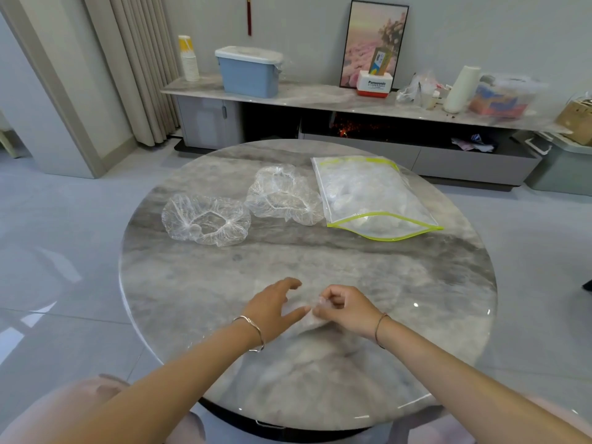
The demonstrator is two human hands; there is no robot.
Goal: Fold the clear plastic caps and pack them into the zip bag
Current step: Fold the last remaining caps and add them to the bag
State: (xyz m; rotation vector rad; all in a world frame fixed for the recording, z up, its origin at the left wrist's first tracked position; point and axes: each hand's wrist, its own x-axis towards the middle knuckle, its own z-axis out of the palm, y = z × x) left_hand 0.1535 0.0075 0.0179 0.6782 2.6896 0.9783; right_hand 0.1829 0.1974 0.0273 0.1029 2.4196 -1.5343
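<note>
right hand (344, 310) pinches the folded cap (307, 321) lying between it and the relaxed left hand (272, 307).

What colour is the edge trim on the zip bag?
Yellow-green trim on the zip bag, clearest along its near edge in the head view.

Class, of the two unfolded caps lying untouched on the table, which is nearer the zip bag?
The right-hand cap, lying right beside the left edge of the zip bag. The left-hand cap sits farther to the left, apart from the bag.
</note>
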